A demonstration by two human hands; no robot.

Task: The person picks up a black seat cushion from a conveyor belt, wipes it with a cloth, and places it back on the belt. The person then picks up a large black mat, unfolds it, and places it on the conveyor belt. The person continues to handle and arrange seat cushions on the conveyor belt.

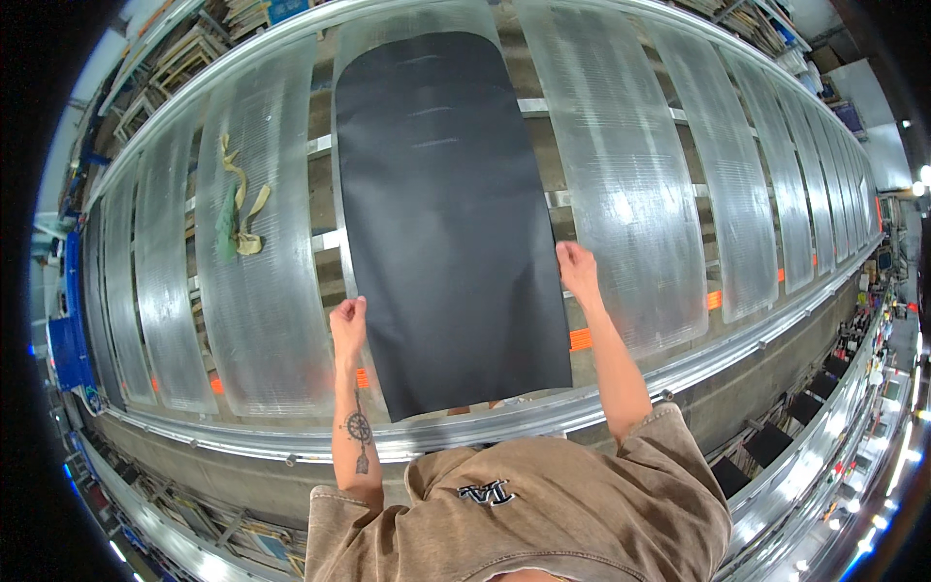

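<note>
A large black sheet (446, 213) with a rounded far end stretches away in front of me, over one of the clear ribbed panels (388, 34). Its near end hangs past the panel toward the metal rail at my front. My left hand (349, 325) is closed in a pinch on the sheet's left edge. Slightly farther away, my right hand (578, 270) pinches the right edge. Faint pale streaks mark the sheet's far part. Both fingertips are small in view, but they meet the sheet's edges.
More clear panels (621, 175) lie in a row to both sides, across metal crossbars (325, 241). A green and yellowish strip of cloth (247, 199) rests on a left panel. Orange pieces (580, 339) sit along the near side. A long metal rail (524, 419) runs before me.
</note>
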